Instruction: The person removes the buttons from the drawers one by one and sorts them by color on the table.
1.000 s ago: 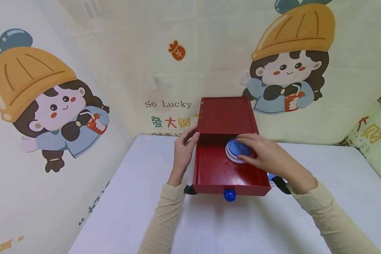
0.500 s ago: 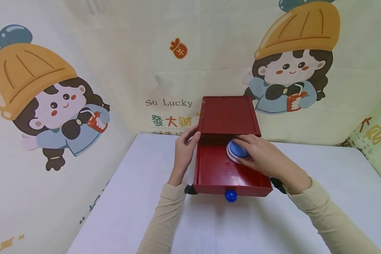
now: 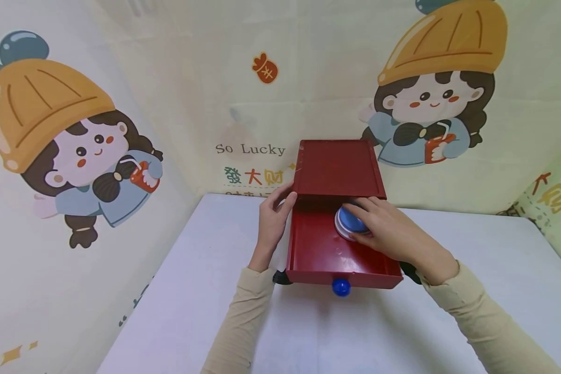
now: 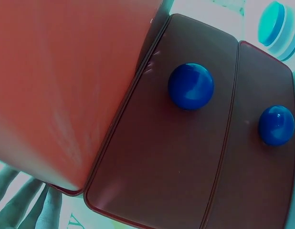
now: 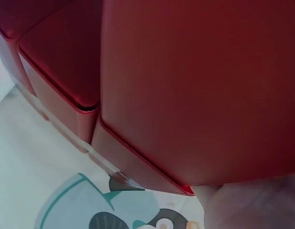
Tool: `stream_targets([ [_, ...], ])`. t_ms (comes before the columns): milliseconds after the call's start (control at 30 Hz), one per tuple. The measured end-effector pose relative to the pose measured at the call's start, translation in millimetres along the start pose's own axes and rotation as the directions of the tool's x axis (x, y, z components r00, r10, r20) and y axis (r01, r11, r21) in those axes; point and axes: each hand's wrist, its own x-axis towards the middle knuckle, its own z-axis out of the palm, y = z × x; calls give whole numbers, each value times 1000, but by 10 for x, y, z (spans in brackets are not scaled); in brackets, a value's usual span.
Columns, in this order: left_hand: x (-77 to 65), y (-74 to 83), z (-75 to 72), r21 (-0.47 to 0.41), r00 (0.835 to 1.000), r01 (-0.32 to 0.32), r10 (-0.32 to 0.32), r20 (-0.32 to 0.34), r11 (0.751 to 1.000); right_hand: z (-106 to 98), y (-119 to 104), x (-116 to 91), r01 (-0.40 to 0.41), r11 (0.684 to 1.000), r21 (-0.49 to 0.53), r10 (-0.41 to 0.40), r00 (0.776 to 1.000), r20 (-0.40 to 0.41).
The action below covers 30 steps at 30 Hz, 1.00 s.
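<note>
Since the earlier frame, the right hand (image 3: 392,234), grasping the blue-and-white disc (image 3: 348,222), has carried it deeper into the open red drawer (image 3: 318,249); the left hand (image 3: 272,221), fingers relaxed, steadies the red cabinet (image 3: 338,167).

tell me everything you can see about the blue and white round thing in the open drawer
The blue and white round thing is a small disc: a blue domed top on a wider white base, smooth like plastic. It sits flat on the floor of the pulled-out red drawer, toward its back right, just under the front edge of the red cabinet top. The right hand covers its right side, fingers curled round it; its left side shows.
</note>
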Motion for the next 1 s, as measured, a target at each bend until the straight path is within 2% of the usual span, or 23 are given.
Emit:
stream_targets([
  [67,16,-79,-9,5,1000,-6,6,-3,1000,-2,6,-4,0,1000,17,0,1000,-2],
  [133,12,-51,-4,10,1000,1,-1,-3,1000,-4,9,-7,-3,999,34,3,1000,-2],
  [333,-43,196,27,21,1000,-2,2,5,1000,-11,5,-10,3,997,72,-2,1000,-18],
  [400,-51,236,32,22,1000,-3,3,2,1000,-12,5,-13,6,996,84,-4,1000,-26],
  [1000,-43,209,27,7,1000,7,-7,8,1000,-25,28,-77,8,981,195,5,998,-65],
])
